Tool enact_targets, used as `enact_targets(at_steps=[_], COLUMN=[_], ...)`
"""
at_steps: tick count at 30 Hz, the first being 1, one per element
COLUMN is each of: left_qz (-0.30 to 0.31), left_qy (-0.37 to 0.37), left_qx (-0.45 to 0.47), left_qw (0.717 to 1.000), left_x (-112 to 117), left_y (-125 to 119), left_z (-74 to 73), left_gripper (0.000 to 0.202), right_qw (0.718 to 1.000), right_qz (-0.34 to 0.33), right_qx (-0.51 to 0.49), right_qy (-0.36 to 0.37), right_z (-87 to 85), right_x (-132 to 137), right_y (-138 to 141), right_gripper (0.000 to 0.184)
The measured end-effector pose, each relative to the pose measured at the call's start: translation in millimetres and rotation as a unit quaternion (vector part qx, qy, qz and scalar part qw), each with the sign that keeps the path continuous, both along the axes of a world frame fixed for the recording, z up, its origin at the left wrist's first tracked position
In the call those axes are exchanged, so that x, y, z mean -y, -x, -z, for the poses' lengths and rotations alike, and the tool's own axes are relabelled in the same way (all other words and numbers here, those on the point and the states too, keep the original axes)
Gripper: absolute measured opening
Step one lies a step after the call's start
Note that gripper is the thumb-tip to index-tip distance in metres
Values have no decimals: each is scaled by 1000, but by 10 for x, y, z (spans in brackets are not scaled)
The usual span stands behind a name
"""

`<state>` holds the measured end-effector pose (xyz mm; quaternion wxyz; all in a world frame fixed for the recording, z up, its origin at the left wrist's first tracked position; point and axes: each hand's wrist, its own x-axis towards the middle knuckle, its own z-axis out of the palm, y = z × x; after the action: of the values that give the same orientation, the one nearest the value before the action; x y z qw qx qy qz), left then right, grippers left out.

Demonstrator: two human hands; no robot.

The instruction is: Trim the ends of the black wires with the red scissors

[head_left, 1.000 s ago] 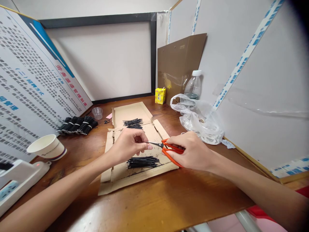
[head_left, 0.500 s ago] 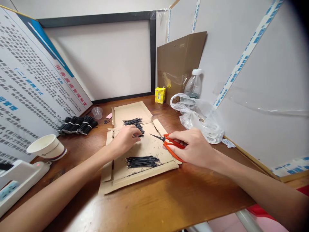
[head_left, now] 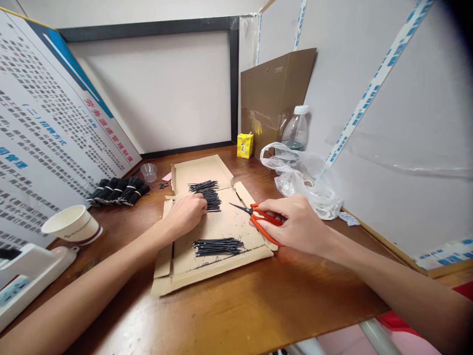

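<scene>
On the flattened cardboard [head_left: 225, 224]: left hand [head_left: 186, 213], fingers curled against the far pile of black wires [head_left: 211, 198], grip not discernible; right hand [head_left: 295, 224] at its right edge, closed around orange scissors [head_left: 258, 213]; second wire pile [head_left: 218, 246] near its front edge.

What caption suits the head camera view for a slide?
Left hand on black wires, right hand holding orange scissors, over cardboard.

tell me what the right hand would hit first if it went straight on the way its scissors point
Probably the far pile of black wires: the scissors in the right hand point left at it across bare cardboard. The left hand lies at that pile's edge, just beyond.
</scene>
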<state>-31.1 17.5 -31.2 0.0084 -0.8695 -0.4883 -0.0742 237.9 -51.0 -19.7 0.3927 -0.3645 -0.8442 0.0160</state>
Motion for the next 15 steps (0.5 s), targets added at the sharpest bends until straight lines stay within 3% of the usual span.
enact_targets(at_steps=[6, 10, 12, 15], left_qz=[-19, -7, 41, 105], left_qy=[-14, -11, 46, 192], left_qx=[-1, 12, 40, 79], left_qw=[1000, 1000, 997, 973], left_x=[-7, 111, 214, 370], left_y=[31, -69, -144, -244], left_z=[-3, -83, -160, -259], left_gripper=[23, 21, 16, 13], right_qw=[1000, 1000, 1000, 1000], right_qz=[2, 1, 2, 1], right_qx=[1, -1, -1, -2], right_qy=[-4, -2, -1, -4], right_z=[8, 13, 12, 11], right_x=[-10, -9, -10, -9], right_y=[-1, 1, 2, 5], right_gripper=[18, 18, 18, 18])
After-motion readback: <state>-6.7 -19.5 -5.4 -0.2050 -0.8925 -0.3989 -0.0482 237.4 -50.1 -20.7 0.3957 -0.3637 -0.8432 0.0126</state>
